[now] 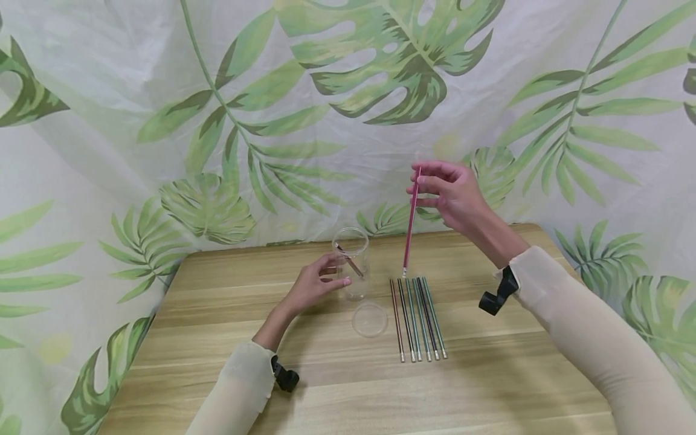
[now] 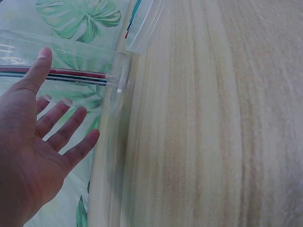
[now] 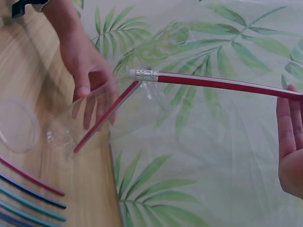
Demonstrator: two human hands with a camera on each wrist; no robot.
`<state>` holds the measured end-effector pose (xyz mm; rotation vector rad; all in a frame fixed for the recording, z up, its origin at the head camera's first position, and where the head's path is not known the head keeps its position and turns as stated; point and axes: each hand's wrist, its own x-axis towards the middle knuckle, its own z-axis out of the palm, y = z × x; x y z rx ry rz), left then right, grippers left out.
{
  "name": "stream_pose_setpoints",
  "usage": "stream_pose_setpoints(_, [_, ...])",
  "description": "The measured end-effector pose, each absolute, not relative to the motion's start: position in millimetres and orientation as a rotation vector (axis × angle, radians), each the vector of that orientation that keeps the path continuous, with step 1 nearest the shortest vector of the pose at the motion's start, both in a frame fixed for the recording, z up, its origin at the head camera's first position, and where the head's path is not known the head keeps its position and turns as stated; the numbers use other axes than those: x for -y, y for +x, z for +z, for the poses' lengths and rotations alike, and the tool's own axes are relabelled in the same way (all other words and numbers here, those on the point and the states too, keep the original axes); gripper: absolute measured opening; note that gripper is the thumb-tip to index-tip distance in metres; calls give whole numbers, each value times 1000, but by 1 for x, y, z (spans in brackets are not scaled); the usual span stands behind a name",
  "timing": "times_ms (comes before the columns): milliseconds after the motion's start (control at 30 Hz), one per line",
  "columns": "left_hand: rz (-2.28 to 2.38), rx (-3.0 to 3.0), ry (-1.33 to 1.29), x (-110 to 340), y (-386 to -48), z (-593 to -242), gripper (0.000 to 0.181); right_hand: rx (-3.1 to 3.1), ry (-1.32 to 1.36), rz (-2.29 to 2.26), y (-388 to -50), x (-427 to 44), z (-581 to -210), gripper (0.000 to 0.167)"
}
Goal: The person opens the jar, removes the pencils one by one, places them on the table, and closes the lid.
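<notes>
My left hand (image 1: 312,287) is at the clear jar (image 1: 356,291), thumb on the near side and fingers round the far side. In the left wrist view the hand (image 2: 35,142) has its fingers apart beside the jar (image 2: 102,56). Red and dark pencils (image 2: 80,75) lean together inside it. Up to the right, my right hand (image 1: 457,196) pinches a red pencil (image 1: 411,226) near its top, with the silver eraser end pointing down. This pencil (image 3: 213,85) passes in front of the jar's mouth in the right wrist view. Its lower end hangs just above the row of pencils (image 1: 418,320).
A round clear lid (image 1: 370,319) lies on the wooden table (image 1: 217,338) in front of the jar, left of the pencil row. Several pencils lie side by side there, eraser ends towards me. A leaf-patterned cloth (image 1: 380,133) hangs behind the table.
</notes>
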<state>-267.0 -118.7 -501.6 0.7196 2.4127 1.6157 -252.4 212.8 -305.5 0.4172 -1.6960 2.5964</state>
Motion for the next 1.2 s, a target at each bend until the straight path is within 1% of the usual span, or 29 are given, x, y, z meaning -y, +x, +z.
stream_pose_setpoints(167, [1590,-2429,717,119,-267,-501,59,1793,386,2573,-248,-222,-315,23])
stream_pose_setpoints(500, [1565,-2447,735,120,-267,-503,59,1944,304,2508,-245,-238,-336,15])
stream_pose_setpoints(867, [1620,-2409,720,119,-265,-501,62,2113,160,2436,-244,-257,-367,15])
stream_pose_setpoints(1200, [1608,-2417,683,117,-266,-501,62,2243,45,2396,-244,-270,-403,19])
